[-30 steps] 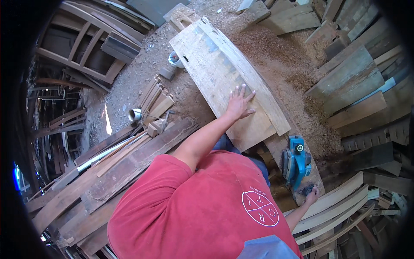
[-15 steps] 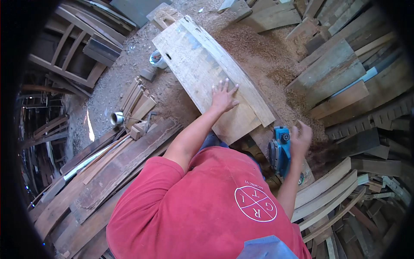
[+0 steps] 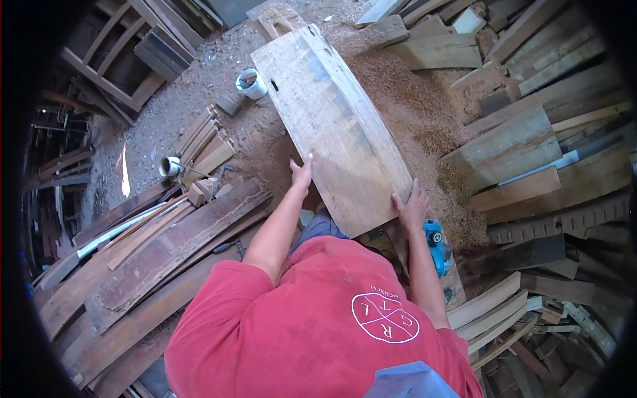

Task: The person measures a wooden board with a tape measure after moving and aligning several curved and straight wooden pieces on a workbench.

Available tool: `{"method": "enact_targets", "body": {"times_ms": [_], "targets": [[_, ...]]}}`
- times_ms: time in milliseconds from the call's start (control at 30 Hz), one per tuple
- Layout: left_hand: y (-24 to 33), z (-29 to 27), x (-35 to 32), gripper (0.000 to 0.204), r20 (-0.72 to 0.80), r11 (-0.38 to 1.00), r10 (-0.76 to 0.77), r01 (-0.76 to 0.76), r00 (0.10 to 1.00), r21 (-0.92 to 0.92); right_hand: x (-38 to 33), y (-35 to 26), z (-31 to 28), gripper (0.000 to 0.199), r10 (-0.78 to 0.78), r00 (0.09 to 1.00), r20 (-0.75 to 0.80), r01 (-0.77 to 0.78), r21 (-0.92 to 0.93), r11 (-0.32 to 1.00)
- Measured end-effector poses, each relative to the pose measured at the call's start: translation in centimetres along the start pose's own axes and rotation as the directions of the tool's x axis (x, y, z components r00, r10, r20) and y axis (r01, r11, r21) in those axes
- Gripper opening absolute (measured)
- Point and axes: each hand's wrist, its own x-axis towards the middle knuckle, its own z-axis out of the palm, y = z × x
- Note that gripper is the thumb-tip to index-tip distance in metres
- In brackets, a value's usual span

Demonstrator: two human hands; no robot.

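Observation:
A long pale wooden board (image 3: 332, 142), with a worn, rough right edge and a small dark slot near its far end, lies at a slant before me. Beside its left edge is my left hand (image 3: 302, 176), thumb and fingers apart, a fingertip against the wood. My right hand (image 3: 413, 204) grips the near right corner, thumb on top and fingers along the side. A blue electric planer (image 3: 436, 247) rests just right of my right forearm, partly hidden by it.
A white bucket (image 3: 252, 84) stands left of the board, and a white cup-like container (image 3: 170, 166) sits nearer. Stacked planks (image 3: 159, 255) fill the lower left. Curved timber pieces (image 3: 488, 305) and offcuts crowd the right. Brown shavings (image 3: 424, 99) cover the floor beyond the board.
My left hand has left the board's top face for its left edge. My right hand has moved from beside the planer to the board's near right corner.

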Motion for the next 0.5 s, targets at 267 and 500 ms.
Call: {"method": "enact_targets", "body": {"times_ms": [267, 500], "targets": [[0.3, 2.9, 1.1, 0.087, 0.417, 0.779, -0.121, 0.347, 0.901, -0.523, 4.9, 0.5, -1.1, 0.072, 0.197, 0.972, 0.129, -0.194, -0.035, 0.980], [0.7, 3.7, 1.8, 0.099, -0.034, 0.918, -0.309, 0.288, 0.950, -0.273, 6.3, -0.9, -3.9, 0.058, 0.078, 0.962, 0.262, -0.112, 0.115, 0.987]]}}
